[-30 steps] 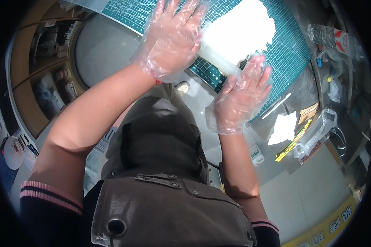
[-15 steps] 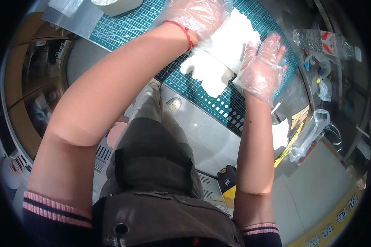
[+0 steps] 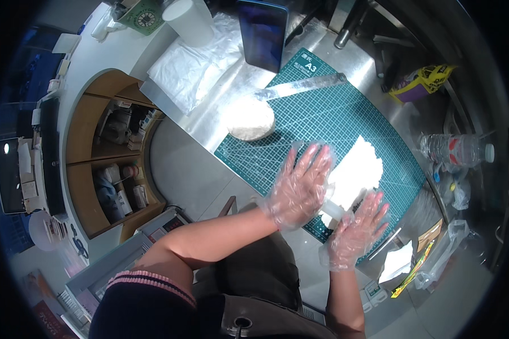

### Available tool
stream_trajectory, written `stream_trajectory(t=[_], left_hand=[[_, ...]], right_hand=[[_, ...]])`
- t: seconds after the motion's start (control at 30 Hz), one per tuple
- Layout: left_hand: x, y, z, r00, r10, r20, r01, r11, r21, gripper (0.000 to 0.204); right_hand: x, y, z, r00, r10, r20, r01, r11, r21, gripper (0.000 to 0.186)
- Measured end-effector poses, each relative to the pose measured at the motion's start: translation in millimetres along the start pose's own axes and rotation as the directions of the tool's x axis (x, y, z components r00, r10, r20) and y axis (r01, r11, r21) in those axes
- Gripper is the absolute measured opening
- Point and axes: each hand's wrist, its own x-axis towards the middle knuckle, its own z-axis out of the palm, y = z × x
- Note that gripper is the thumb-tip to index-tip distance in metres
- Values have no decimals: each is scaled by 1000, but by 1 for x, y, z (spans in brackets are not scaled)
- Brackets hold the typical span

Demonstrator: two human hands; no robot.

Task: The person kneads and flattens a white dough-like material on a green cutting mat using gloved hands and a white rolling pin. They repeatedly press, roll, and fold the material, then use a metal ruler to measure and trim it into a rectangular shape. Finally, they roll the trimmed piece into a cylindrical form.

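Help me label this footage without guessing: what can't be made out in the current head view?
All in the head view:
- Ends of the pale rod: hidden by the left hand and right hand.
- Surface detail of the flat white piece: washed out by glare.
- Right upper arm: cut off by the lower picture edge.
- Small items in the brown shelf unit: mostly too small and blurred to identify.
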Motion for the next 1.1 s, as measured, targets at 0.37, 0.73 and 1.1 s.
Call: stream_trajectory(t=[0.37, 0.73, 1.1], left_hand=[[24, -6, 3, 999, -23, -48, 20, 998, -68, 66], [-6, 4, 2, 1000, -2, 9, 2, 999, 45, 64], [32, 2, -33, 981, -190, 34, 190, 919, -345, 50]], right_hand=[[46, 11, -2, 999, -40, 30, 42, 997, -70, 69], [12, 6, -8, 988, -153, 23, 155, 985, -80, 71], [-54, 51, 13, 934, -174, -313, 271, 915, 299, 51]])
